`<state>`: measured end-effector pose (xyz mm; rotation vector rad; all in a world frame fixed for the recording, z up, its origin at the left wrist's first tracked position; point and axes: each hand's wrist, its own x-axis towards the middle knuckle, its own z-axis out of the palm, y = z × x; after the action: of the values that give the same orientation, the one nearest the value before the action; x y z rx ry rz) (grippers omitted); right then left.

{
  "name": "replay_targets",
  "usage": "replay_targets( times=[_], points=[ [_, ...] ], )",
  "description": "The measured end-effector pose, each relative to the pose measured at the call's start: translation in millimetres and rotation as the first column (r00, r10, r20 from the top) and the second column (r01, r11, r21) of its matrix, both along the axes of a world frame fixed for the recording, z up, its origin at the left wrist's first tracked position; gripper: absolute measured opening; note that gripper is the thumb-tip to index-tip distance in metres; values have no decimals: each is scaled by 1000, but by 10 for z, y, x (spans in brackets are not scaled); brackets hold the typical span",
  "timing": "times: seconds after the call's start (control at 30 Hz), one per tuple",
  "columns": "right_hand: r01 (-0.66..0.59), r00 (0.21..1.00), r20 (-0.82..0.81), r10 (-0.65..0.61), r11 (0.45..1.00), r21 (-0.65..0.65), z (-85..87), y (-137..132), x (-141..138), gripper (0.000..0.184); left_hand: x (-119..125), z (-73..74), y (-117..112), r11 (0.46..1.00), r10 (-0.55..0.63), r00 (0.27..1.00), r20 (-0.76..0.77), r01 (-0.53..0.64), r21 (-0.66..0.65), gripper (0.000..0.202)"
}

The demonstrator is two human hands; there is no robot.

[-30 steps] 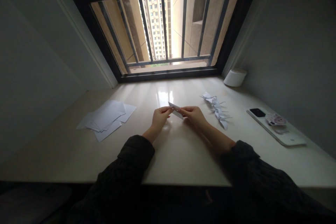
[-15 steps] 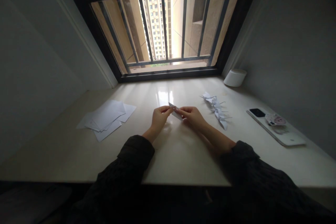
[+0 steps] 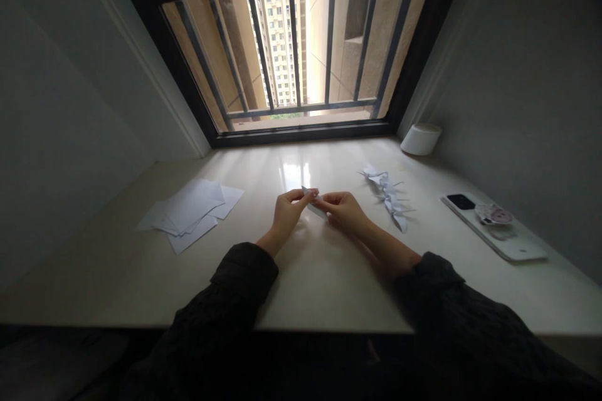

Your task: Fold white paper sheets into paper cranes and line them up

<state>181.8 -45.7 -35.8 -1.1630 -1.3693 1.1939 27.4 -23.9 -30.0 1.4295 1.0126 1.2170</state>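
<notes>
A small folded piece of white paper point(image 3: 319, 209) is held just above the pale sill, between my two hands. My left hand point(image 3: 288, 210) pinches its upper left part between thumb and fingers. My right hand point(image 3: 345, 208) pinches it from the right side, its fingertips close to those of the left. Part of the paper is hidden behind the fingers, so its exact folds cannot be made out. To the right of my right hand lies a row of several folded paper cranes point(image 3: 386, 193).
Loose white paper sheets point(image 3: 192, 208) lie overlapping on the left of the sill point(image 3: 324, 288). A phone point(image 3: 493, 229) with a round grip on its back rests at the right. A white cylindrical object point(image 3: 421, 140) stands in the back right corner, below the barred window point(image 3: 301, 50).
My left fingers have shifted slightly to the right along the paper and now cover more of its upper part. The right hand has barely moved.
</notes>
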Motion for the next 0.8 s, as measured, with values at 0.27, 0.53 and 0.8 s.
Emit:
replay_targets(
  times=[0.27,0.53,0.8],
  points=[
    [0,998,56,-1,1000,18,32,-21,-12,47,-15,98,3,979,14,999,28,-8,-204,34],
    [2,999,45,-1,1000,-14,46,-33,-13,43,-49,65,49,972,-31,999,43,40,-233,37],
    [20,998,62,-18,999,-34,53,-28,-10,44,-59,53,66,983,-1,1000,20,5,-185,37]
  ],
)
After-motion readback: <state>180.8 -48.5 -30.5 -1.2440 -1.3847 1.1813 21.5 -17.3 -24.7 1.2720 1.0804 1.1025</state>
